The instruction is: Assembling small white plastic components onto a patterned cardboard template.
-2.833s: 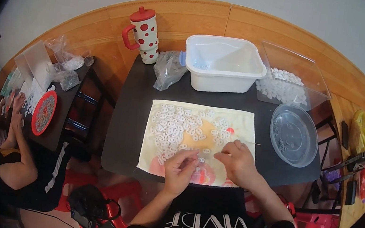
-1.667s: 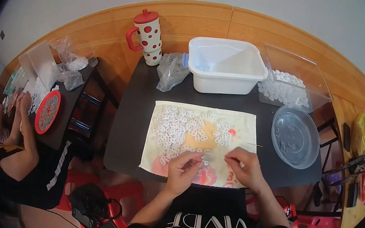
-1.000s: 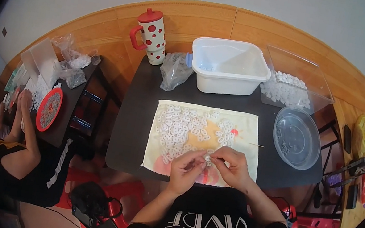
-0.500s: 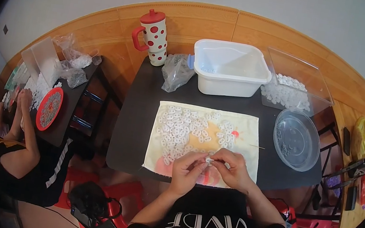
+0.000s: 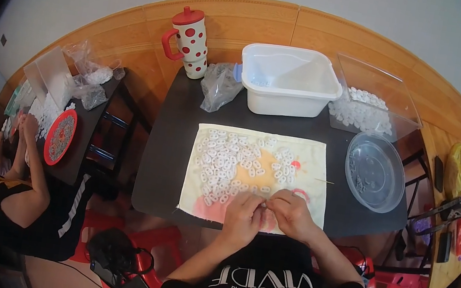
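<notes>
My left hand (image 5: 244,216) and my right hand (image 5: 292,215) meet over the near edge of a cream cloth (image 5: 316,157) with pink and orange patches. Both are closed, fingertips pinched together. Between them a small white two-holed piece (image 5: 264,204) is mostly covered by the fingers. Whatever else the right fingertips pinch is too small to make out. Many similar white pieces (image 5: 219,166) lie spread over the left and middle of the cloth. A thin needle-like stick (image 5: 326,181) rests across the cloth's right edge.
Along the back of the dark table (image 5: 166,152) stand a dotted tumbler (image 5: 191,42), a plastic bag (image 5: 218,86), a white tub (image 5: 288,102) and a clear box of white pieces (image 5: 362,113). A round clear tub (image 5: 375,173) holds small grey bits. At left, another person works beside a red tray (image 5: 49,145).
My hands have drawn closer together, and the white piece that showed between the fingertips is now mostly hidden. The view has shifted slightly.
</notes>
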{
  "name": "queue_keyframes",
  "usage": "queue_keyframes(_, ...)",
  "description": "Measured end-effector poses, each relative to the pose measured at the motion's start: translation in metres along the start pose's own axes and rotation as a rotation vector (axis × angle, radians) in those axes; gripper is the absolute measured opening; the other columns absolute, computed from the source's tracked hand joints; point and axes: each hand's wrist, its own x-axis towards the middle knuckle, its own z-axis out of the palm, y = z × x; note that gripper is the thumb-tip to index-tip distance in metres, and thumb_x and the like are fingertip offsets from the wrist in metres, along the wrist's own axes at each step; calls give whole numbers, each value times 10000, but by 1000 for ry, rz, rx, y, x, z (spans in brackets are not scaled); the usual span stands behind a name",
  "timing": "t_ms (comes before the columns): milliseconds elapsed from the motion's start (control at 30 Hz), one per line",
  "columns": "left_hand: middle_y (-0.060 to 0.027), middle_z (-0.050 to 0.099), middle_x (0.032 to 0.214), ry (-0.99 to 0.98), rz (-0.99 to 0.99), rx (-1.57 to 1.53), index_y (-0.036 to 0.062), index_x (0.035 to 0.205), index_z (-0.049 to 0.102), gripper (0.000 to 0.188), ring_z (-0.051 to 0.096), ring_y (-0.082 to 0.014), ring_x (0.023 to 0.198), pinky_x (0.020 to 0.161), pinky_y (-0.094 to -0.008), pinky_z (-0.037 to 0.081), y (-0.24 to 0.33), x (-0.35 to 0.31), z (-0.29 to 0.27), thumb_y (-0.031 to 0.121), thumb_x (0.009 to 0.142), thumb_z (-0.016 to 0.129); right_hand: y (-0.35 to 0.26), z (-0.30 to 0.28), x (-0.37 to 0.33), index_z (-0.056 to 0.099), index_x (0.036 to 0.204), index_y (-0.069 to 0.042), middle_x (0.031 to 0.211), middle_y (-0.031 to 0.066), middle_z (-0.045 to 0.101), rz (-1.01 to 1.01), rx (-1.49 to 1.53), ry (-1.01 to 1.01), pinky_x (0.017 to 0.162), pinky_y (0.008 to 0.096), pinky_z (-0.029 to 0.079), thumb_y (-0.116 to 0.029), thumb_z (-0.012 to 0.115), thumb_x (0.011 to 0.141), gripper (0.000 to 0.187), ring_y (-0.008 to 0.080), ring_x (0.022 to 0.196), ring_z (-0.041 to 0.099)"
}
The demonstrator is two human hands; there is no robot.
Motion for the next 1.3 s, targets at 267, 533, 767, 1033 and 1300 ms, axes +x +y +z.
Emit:
queue_keyframes(267, -153, 619, 839, -79, 55, -42, -16, 926, 657, 243, 631, -319, 754, 656, -375, 510, -6, 2, -4, -131, 715, 616, 0, 2, -2, 655, 850, 12, 905, 132, 628, -44, -14, 77, 665, 373, 513, 67, 669, 724, 139, 307, 813, 628)
queue_keyframes(533, -144, 637, 859, -121, 98, -43, -22, 896, 668, 232, 635, -307, 774, 664, -366, 516, -9, -2, -9, -141, 703, 617, 0, 3, -7, 596, 833, -8, 892, 122, 562, -169, -86, 7, 671, 388, 494, 19, 632, 676, 163, 316, 823, 589)
queue_keyframes(767, -147, 626, 870, -114, 130, -11, -31, 864, 649, 206, 623, -320, 786, 677, -387, 514, -7, 0, -7, -144, 697, 606, 2, 2, -6, 596, 837, -14, 871, 118, 534, -141, -31, -17, 671, 398, 483, 8, 642, 685, 160, 313, 815, 571)
queue_keyframes(1033, -155, 617, 880, -132, 165, 34, -44, 882, 654, 217, 619, -326, 805, 682, -388, 511, -4, -1, -7, -142, 694, 609, 2, 2, -6, 612, 845, -9, 865, 110, 532, -141, -33, -70, 668, 400, 482, -3, 658, 702, 150, 313, 821, 568)
queue_keyframes(1300, -124, 626, 879, -154, -108, -203, -39, 1103, 660, 321, 635, -200, 680, 596, -300, 506, -15, -5, -6, -123, 793, 662, 5, 2, -4, 627, 927, -7, 880, 86, 590, 204, 474, 39, 687, 338, 498, 61, 624, 840, 110, 230, 826, 609)
